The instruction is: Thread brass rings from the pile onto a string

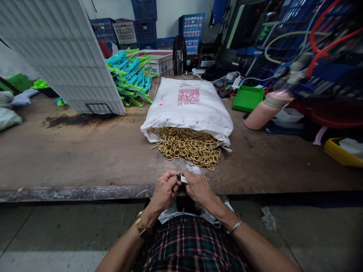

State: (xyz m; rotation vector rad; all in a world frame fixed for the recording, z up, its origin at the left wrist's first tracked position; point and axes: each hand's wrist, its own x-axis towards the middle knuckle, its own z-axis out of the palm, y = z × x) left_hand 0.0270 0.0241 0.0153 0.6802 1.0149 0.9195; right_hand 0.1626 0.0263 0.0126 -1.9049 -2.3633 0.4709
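At the table's front edge, my two hands meet with the fingers closed. My left hand [164, 190] pinches a small gold-coloured ring [178, 172], seen nearly edge-on and mostly hidden by the fingertips. In my right hand [197, 187] is a small flat pale piece [183, 180] with a dark end that touches the left fingertips; its exact kind cannot be made out. Just beyond the hands lies a heap of gold-coloured metal rings [190, 147], spilling from the mouth of a white woven sack [167, 102] printed with a red code.
A ribbed pale panel [65, 49] stands at the left, beside a pile of turquoise and green plastic parts [130, 75]. To the right are a green tray [248, 98], a pink bottle [265, 113] and a yellow bin [342, 153]. Stacked crates [144, 32] line the back.
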